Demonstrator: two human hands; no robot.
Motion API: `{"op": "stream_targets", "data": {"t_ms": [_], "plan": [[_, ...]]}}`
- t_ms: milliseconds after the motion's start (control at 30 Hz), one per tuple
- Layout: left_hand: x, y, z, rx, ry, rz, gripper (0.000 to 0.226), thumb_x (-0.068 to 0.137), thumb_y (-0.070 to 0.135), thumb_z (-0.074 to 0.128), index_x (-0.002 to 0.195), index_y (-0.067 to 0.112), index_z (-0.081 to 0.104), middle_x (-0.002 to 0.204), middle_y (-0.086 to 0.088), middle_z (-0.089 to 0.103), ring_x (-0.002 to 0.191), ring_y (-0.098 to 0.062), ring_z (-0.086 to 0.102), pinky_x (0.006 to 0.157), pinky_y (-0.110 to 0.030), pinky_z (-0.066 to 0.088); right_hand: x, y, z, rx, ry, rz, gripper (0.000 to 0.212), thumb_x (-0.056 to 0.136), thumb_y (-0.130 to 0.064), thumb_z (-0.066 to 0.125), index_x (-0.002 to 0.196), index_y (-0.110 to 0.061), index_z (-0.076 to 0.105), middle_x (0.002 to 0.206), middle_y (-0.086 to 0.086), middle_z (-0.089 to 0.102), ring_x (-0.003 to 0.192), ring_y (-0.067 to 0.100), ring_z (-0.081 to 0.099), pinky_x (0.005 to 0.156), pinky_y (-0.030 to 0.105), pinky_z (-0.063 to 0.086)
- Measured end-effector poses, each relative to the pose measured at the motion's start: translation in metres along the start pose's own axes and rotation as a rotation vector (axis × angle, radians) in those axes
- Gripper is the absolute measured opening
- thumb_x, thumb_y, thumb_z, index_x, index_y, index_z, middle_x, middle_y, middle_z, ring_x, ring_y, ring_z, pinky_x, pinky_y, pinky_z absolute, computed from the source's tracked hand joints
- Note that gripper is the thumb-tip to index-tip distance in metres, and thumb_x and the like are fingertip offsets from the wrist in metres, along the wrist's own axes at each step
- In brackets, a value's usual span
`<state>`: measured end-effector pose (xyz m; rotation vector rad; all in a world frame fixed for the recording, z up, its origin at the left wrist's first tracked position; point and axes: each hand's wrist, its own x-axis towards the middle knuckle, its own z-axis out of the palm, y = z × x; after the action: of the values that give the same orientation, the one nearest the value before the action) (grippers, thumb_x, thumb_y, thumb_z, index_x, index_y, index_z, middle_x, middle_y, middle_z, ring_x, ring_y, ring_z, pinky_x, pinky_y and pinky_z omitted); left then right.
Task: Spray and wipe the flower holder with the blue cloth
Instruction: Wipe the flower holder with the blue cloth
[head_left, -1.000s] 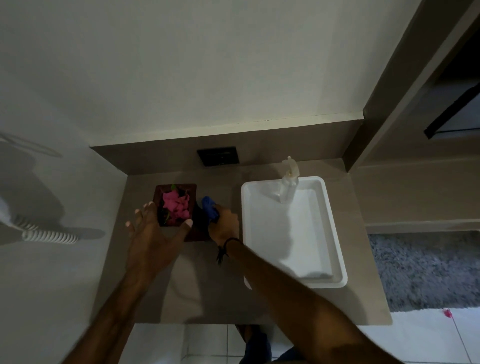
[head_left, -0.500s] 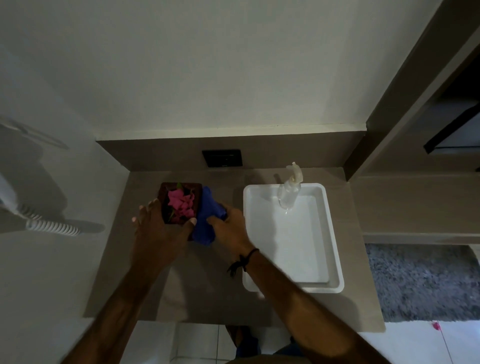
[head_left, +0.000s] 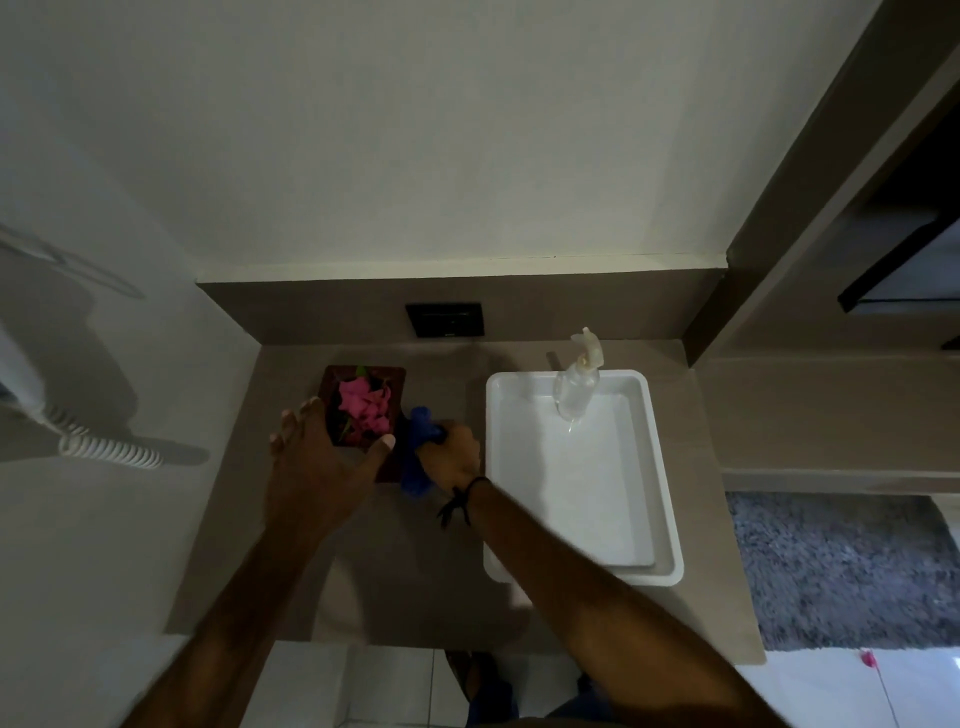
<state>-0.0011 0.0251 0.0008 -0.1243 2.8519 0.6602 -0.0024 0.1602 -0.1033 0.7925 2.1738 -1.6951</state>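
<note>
The flower holder (head_left: 332, 384) is a dark brown square box with pink flowers (head_left: 366, 408) in it, standing on the brown counter (head_left: 415, 566) near the left wall. My left hand (head_left: 317, 467) grips its near side, thumb on the right front corner. My right hand (head_left: 452, 457) is closed on the bunched blue cloth (head_left: 418, 452), pressed against the holder's right side. A clear spray bottle (head_left: 576, 384) stands upright at the far end of the white tray (head_left: 665, 493), apart from both hands.
A black wall socket (head_left: 445, 319) sits on the backsplash behind the holder. A white coiled cord (head_left: 109, 451) hangs on the left wall. The white tray fills the counter's right half. A grey rug (head_left: 841, 571) lies on the floor to the right.
My left hand has settled around the holder's near side. My right hand with the blue cloth has slid along the holder's right side toward me.
</note>
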Motion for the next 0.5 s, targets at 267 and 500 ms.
{"op": "stream_targets", "data": {"t_ms": [267,500], "plan": [[-0.002,0.003,0.0,-0.067,0.016,-0.003,0.102,0.078,0.052,0.072,0.155,0.01,0.021,0.162,-0.019,0.025,0.153,-0.037,0.013,0.124,-0.054,0.015,-0.027,-0.021,-0.027,0.472,0.066,-0.175,0.018,0.079,-0.011,0.067,0.094,-0.017,0.074,0.092,0.009,0.076,0.088,0.028,0.073,0.078,0.039,0.062],[-0.008,0.007,-0.003,-0.114,0.0,-0.029,0.102,0.08,0.052,0.071,0.157,0.016,0.015,0.167,-0.012,0.015,0.155,-0.032,0.004,0.124,-0.055,0.013,-0.02,0.002,-0.001,0.11,0.059,-0.153,0.022,0.086,-0.003,0.055,0.105,0.0,0.066,0.097,0.019,0.072,0.089,0.031,0.068,0.072,0.036,0.054]]}}
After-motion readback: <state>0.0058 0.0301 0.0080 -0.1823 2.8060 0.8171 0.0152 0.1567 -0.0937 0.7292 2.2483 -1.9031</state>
